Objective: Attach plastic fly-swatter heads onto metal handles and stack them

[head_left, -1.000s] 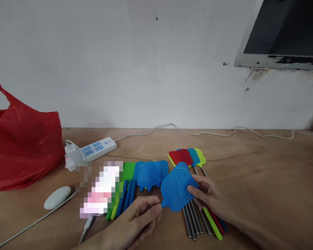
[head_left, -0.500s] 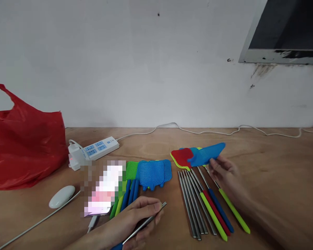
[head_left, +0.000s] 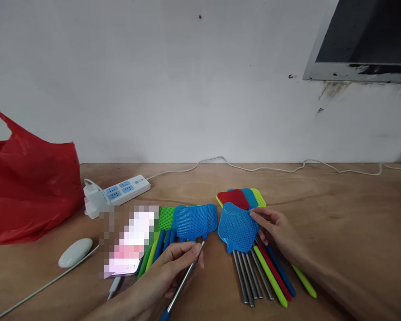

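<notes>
My left hand [head_left: 169, 267] is closed around a slim metal fly swatter rod [head_left: 184, 281] with a blue grip at its lower end. Between the fingers of my right hand [head_left: 280, 229] is a blue mesh fly swatter head [head_left: 239, 226], held by its right edge, its narrow socket pointing down toward me. Under it lie several bare metal rods [head_left: 247, 281] and rods with yellow, red and blue grips [head_left: 281, 269]. Behind are red [head_left: 233, 199], teal and yellow swatter heads. Near my left hand, blue heads [head_left: 192, 221] overlap a green head [head_left: 166, 217], above blue, yellow and green grips [head_left: 158, 245].
At the left stand a red plastic bag [head_left: 33, 191] and a white mouse-shaped object [head_left: 75, 252]. A blurred phone [head_left: 132, 245] with a cable lies beside the grips. Behind it is a white power strip [head_left: 128, 188], its cord [head_left: 267, 168] running along the wall.
My right hand has brought the blue swatter head down and left, turning it with its socket toward me. The rod in my left hand has tilted more upright.
</notes>
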Demonstrator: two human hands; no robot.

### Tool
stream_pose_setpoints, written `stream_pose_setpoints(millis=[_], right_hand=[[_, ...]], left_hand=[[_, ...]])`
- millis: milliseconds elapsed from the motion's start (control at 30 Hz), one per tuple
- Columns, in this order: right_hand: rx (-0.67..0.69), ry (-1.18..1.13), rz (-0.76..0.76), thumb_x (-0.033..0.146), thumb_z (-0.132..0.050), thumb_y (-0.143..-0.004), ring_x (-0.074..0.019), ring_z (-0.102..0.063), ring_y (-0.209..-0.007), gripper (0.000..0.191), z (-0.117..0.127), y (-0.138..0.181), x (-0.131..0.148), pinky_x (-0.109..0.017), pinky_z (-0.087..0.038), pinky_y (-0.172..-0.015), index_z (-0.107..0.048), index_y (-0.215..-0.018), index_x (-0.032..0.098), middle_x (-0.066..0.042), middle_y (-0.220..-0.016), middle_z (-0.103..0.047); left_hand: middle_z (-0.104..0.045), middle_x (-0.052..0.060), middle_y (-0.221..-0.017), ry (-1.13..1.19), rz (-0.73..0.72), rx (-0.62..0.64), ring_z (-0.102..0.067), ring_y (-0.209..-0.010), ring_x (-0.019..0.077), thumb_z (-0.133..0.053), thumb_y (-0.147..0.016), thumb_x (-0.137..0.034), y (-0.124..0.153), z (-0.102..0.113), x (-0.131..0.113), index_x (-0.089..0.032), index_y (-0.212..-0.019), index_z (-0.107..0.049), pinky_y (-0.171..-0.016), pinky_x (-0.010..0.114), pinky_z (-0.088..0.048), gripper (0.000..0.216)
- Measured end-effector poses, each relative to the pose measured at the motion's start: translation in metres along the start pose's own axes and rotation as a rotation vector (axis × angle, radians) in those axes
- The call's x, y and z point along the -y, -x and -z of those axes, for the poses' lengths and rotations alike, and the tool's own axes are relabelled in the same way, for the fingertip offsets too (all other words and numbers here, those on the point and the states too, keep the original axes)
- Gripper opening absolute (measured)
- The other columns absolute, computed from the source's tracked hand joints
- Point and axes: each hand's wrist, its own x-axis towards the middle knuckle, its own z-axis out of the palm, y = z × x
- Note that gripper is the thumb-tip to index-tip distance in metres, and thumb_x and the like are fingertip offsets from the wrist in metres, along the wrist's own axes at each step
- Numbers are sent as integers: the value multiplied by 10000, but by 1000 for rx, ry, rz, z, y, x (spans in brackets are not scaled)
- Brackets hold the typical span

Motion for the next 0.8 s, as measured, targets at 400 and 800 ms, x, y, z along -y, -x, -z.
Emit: stream_pose_setpoints(millis=[400,800], right_hand=[[112,-76,-47,522,-793,-747,-59,-378,-366,364,-2,3,-6,-181,-298,-378,-699,-777,172,83,-415,-463],[384,-1,-29,478,-748,-807,-122,-613,-618,549,-11,20,13,-192,-482,-404,-630,-1291,248,-90,-1070,-701]], left_hand=[[-363,-102,-528,21,-27,17,-216,-399,56,-708,-678,-768,-8,4,6,-205,-742,-588,-330,175,-176,579],[-408,-90,-504,99,-54,66,-253,-430,61,-739,-724,-690,-3,1,-2,-183,-751,-605,-375,176,-201,525]])
